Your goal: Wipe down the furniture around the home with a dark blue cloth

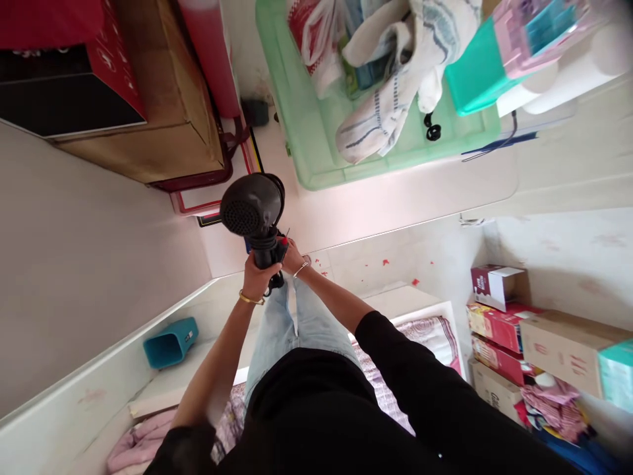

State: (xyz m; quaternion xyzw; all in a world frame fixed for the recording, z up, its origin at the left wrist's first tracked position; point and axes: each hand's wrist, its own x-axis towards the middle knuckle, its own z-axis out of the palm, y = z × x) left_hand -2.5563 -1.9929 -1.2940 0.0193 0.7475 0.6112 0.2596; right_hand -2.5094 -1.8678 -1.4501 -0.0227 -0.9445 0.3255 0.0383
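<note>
A black hair dryer (252, 204) is upright in front of my body, its round grille facing left. Dark cord (266, 243) is wound round its handle, and a loop of it hangs below. My left hand (258, 276) is closed round the lower handle, thumb across the front. Right beside it, my right hand (293, 256) is closed against the cord at the handle's right side; its fingertips are partly hidden. A small red spot shows on a dark piece between the hands, too small to name.
A pale green tray (316, 171) with a striped cloth (376, 119) and packets stands on the white tabletop (356, 211). At left are a cardboard box (182, 148) and a red-black box (64, 92). A teal bin (171, 343) lies lower left; several cartons (558, 349) are stacked at right.
</note>
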